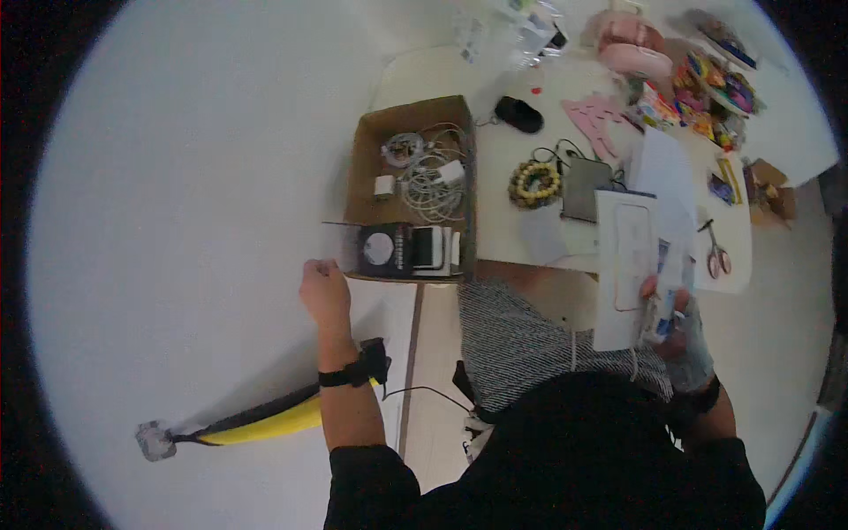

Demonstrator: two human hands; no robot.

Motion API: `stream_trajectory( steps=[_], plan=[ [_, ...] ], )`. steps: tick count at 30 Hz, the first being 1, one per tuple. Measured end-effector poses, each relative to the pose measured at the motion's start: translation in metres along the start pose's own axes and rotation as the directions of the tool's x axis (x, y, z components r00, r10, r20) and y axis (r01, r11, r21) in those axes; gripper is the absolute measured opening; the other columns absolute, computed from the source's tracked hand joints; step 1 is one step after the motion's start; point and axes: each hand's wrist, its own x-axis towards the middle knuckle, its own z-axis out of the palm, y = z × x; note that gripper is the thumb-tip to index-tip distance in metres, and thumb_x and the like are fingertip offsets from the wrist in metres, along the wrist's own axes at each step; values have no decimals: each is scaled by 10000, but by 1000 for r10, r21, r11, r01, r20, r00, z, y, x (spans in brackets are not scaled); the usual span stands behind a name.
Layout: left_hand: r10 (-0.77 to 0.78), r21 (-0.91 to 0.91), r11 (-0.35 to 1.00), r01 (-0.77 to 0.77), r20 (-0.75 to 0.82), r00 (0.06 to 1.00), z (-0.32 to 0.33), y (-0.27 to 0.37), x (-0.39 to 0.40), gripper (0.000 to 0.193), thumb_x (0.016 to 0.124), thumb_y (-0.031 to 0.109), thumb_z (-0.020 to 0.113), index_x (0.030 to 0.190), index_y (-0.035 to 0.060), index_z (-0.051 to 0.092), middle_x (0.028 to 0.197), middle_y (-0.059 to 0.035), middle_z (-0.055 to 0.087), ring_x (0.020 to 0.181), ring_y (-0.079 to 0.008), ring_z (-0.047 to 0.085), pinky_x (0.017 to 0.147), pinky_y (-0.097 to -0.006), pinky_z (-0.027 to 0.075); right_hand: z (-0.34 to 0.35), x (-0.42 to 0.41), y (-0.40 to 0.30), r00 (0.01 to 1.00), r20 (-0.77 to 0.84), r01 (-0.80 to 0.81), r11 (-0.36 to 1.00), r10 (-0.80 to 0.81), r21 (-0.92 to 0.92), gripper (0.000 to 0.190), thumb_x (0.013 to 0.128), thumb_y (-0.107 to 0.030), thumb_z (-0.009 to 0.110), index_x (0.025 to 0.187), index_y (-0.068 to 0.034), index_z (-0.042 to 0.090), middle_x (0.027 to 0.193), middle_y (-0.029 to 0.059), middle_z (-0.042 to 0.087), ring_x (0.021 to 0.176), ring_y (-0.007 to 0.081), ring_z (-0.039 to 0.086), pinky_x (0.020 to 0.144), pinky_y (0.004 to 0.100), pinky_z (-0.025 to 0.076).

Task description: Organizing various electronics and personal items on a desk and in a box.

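My left hand (324, 291), its fingers curled, is beside the near left corner of a cardboard box (468, 199). A thin translucent sheet or flap (341, 244) shows just above the fingers; whether they pinch it is unclear. Inside the box lie coiled white cables (434, 189), a white charger block (384, 186), a black package with a round white print (384, 250) and a small white-framed box (428, 247). My right hand (672, 328) holds a flat white package (616, 271) with clear plastic packets (662, 318), partly hiding the fingers.
On the white table (497, 232) are a black pouch (519, 114), beaded bracelets (535, 185), a grey power bank or similar flat device (587, 189), scissors (715, 255), pink paper (596, 122), snack packets (715, 89) and a pink round container (633, 43). A yellow-and-black strap (265, 424) hangs at lower left.
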Motion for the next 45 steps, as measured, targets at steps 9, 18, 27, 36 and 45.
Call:
stream_trajectory(
  steps=[9,18,27,36,45],
  plan=[
    [-106,-218,972,93,-47,993,-17,-17,16,240,797,175,661,934,-21,646,817,-157,682,712,-262,673,678,-355,510,-29,11,21,964,-56,257,963,-262,-83,521,917,-550,466,1060,-54,539,869,-13,538,694,57,516,545,195,408],
    [-138,-314,943,112,-62,988,-31,-32,23,230,846,127,622,991,-52,627,832,-127,690,691,-212,671,661,-320,517,-11,2,6,962,65,273,951,-267,-145,374,944,-408,513,1051,-51,535,933,-15,514,702,56,506,568,171,408],
    [-24,-968,-198,156,164,986,-57,-26,0,80,910,96,526,986,70,529,770,-53,560,655,-168,577,573,-293,484,-15,0,11,998,56,38,997,-41,63,495,954,-543,386,1027,-72,521,933,35,536,912,147,508,821,309,421],
    [671,-1,-715,700,-284,685,-88,35,-9,164,962,188,384,916,75,492,835,-85,522,708,-188,574,553,-290,452,6,-13,3,983,-80,162,985,-166,-54,429,952,-508,432,951,-88,520,985,23,517,938,157,500,829,315,416],
    [733,-57,-668,742,-217,644,-76,26,-3,184,963,175,391,895,62,519,810,-99,548,679,-195,619,562,-289,519,-10,-25,8,957,-289,38,983,15,177,470,962,-519,392,1037,-74,520,1002,37,516,958,166,494,845,308,406]
  ],
)
